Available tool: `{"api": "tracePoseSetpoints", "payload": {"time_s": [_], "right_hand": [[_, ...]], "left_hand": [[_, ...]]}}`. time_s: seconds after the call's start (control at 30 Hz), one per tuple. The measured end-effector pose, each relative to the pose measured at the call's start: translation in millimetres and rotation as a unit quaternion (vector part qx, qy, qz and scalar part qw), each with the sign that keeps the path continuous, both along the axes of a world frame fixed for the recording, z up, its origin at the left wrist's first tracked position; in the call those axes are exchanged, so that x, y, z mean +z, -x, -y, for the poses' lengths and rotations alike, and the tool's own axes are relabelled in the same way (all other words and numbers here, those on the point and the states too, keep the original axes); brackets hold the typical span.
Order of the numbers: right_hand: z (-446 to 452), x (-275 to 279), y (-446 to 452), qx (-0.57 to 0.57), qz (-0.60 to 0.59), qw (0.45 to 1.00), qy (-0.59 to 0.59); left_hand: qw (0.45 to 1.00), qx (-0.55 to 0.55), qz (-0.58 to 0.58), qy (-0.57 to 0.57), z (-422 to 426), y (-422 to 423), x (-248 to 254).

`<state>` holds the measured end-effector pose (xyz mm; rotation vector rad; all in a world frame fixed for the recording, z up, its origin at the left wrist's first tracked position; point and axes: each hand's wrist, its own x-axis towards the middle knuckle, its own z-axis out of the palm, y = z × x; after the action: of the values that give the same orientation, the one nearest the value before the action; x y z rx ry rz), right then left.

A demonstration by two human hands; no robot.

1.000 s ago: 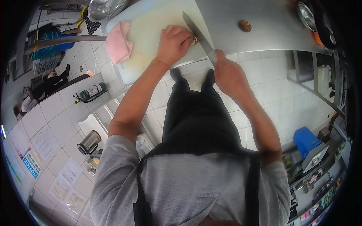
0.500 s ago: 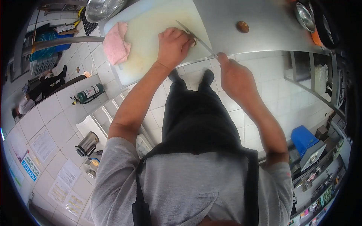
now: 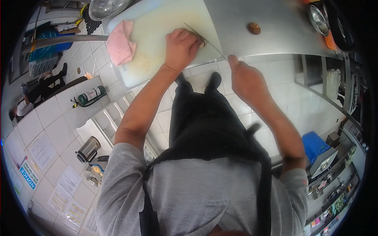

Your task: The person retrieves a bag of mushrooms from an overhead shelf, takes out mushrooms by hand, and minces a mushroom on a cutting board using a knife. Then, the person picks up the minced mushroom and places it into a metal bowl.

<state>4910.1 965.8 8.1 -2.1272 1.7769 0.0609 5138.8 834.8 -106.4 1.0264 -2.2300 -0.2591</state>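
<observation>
Steel-bladed, a knife is being gripped by the right hand; a small food piece is being pinned by the left hand, near right on the cutting board, cut fingers being risked should it roll.

the knife has a thin, smooth metal blade. the board looks like pale plastic, smooth with a soft sheen. on its left, the pink cloth is matt fabric, creased and rough at the edge. the counter to the right is smooth metal with dull reflections, and the brown lump on it is slightly glossy. the far left bowl and far right bowl are shiny metal. the floor is smooth, glossy tile. the shirt is matt grey cloth.
</observation>
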Motion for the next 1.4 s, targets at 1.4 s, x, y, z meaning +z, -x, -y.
{"api": "tracePoseSetpoints", "payload": {"time_s": [1.4], "right_hand": [[-20.5, -6.7, -36.0, -0.063, 0.153, 0.986, -0.025]], "left_hand": [[0.998, -0.058, 0.012, -0.022, -3.1, -24.7, -5.0]]}}
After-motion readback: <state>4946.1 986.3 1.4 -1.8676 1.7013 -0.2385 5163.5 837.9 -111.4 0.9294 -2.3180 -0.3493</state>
